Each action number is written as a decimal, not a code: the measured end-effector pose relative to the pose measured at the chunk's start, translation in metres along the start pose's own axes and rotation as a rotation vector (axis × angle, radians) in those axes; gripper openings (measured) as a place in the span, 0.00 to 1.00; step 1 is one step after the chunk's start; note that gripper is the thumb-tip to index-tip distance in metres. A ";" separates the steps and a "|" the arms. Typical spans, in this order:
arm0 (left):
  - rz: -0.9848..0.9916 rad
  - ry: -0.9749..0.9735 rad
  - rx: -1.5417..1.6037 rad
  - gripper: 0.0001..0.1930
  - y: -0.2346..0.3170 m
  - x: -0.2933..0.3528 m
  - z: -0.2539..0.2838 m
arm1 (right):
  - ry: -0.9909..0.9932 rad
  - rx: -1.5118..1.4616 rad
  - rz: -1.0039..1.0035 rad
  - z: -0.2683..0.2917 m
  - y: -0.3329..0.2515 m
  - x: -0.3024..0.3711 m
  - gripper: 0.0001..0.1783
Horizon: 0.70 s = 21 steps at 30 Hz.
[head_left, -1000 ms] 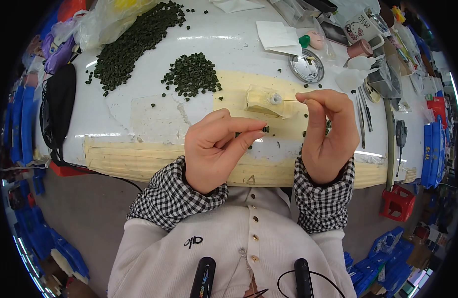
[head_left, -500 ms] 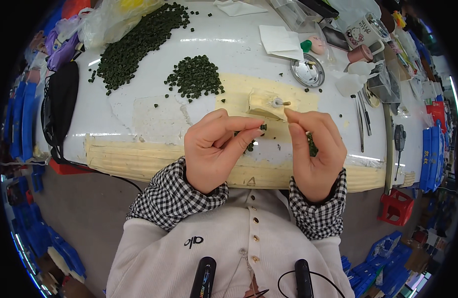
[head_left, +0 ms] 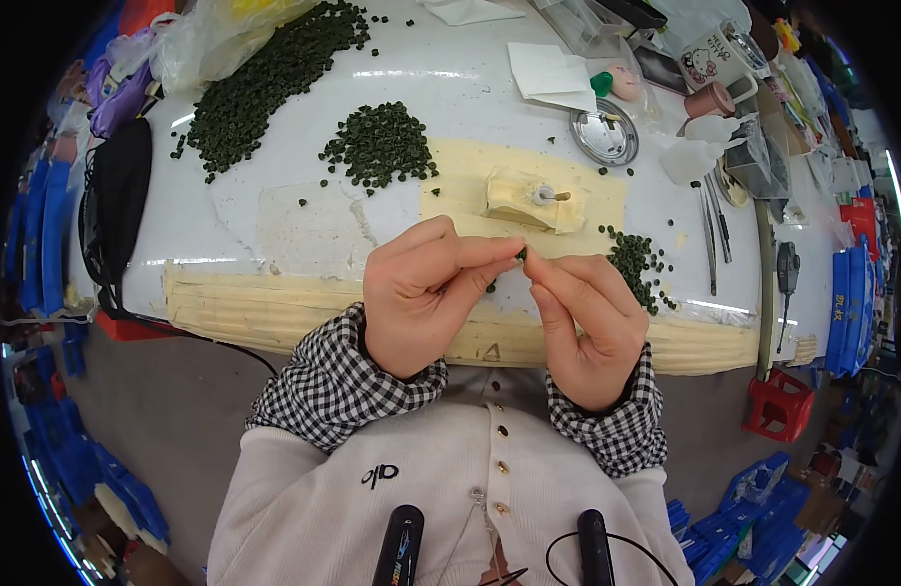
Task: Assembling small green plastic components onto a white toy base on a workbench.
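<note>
While both my grips meet above the taped front edge (head_left: 226, 311) of the tabletop (head_left: 460, 107), my L grip (head_left: 411, 298) is pinched narrow w/ a sm. dark green pc (head_left: 521, 254) btwn thumb & index tips. Only the finger ends take it, prob. so the rest is exposed to the other side. My R grip (head_left: 595, 327) meets it there: index tip right at the pc, thumb a bit lower w/ a slight gap. Can't tell if R has hold of anything, b/c the contact spot is tiny & partly hidden.

Just past the R knuckles lies a sm. loose heap (head_left: 638, 262) of similar pcs, handy for that side I'd guess. Beyond the fingertips is a beige block (head_left: 504, 195) w/ a whitish holder (head_left: 543, 195) & brownish stick (head_left: 562, 196), set centrally, prob. so either side can get at it. Over on R, a slim metal tool (head_left: 707, 239) lies lengthwise, prob. for quick pickup.

Farther out on L, a mid heap (head_left: 377, 146) sits apart from the big heap (head_left: 275, 88), maybe as a handier portion. Then a round metal dish (head_left: 605, 132), white paper (head_left: 548, 78), mug (head_left: 709, 59) & clear bag (head_left: 202, 59), prob. out there to avoid my elbows.
</note>
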<state>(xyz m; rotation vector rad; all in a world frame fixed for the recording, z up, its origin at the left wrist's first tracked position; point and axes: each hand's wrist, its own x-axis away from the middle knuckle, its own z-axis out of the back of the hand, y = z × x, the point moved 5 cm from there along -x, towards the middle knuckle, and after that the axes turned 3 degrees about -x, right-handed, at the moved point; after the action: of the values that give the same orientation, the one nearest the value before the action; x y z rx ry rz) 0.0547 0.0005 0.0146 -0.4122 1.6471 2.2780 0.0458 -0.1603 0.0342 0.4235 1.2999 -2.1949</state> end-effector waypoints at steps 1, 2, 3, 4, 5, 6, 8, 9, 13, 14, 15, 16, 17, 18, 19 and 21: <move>0.011 0.003 0.010 0.12 -0.001 0.001 -0.001 | 0.002 0.006 0.006 0.000 0.000 0.001 0.18; 0.022 0.005 0.021 0.12 -0.001 0.002 -0.002 | 0.004 0.011 0.012 0.000 0.000 0.002 0.19; 0.030 -0.003 0.012 0.12 -0.001 0.002 -0.003 | 0.006 0.011 -0.003 -0.001 0.001 0.003 0.18; 0.037 -0.010 0.002 0.12 -0.001 0.001 -0.003 | 0.008 0.011 -0.019 -0.001 0.001 0.005 0.18; 0.044 -0.018 -0.008 0.11 -0.001 0.001 -0.002 | 0.011 0.011 -0.034 -0.001 0.002 0.006 0.18; 0.064 -0.039 -0.016 0.11 -0.001 0.000 -0.002 | 0.019 0.029 -0.053 0.002 0.004 0.007 0.18; 0.106 -0.080 -0.033 0.10 0.000 -0.002 0.000 | 0.036 0.063 -0.090 0.010 0.010 0.008 0.18; 0.104 -0.079 -0.088 0.09 0.000 0.000 0.005 | 0.087 0.123 -0.123 0.016 0.019 0.009 0.17; 0.100 -0.191 -0.271 0.06 -0.008 0.001 0.014 | 0.135 0.507 -0.157 0.044 0.043 0.007 0.08; 0.096 -0.205 -0.283 0.06 -0.009 0.002 0.015 | 0.126 0.556 -0.155 0.046 0.048 0.007 0.08; 0.092 -0.218 -0.297 0.06 -0.010 0.003 0.015 | 0.117 0.602 -0.152 0.045 0.051 0.006 0.07; 0.089 -0.230 -0.312 0.05 -0.010 0.004 0.015 | 0.096 0.630 -0.153 0.042 0.053 0.004 0.07; 0.092 -0.234 -0.316 0.05 -0.010 0.004 0.016 | 0.074 0.657 -0.155 0.039 0.054 0.002 0.07; 0.096 -0.234 -0.320 0.05 -0.010 0.003 0.016 | 0.050 0.684 -0.154 0.036 0.055 0.000 0.07; 0.100 -0.235 -0.324 0.05 -0.010 0.003 0.017 | 0.041 0.710 -0.134 0.034 0.055 0.000 0.06; 0.125 -0.215 -0.272 0.06 -0.006 -0.001 0.023 | 0.021 0.761 -0.096 0.031 0.054 -0.001 0.06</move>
<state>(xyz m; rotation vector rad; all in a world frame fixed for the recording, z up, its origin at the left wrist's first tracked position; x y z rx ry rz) 0.0567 0.0238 0.0161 -0.1183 1.2983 2.5472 0.0790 -0.2075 0.0117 0.6700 0.4465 -2.7178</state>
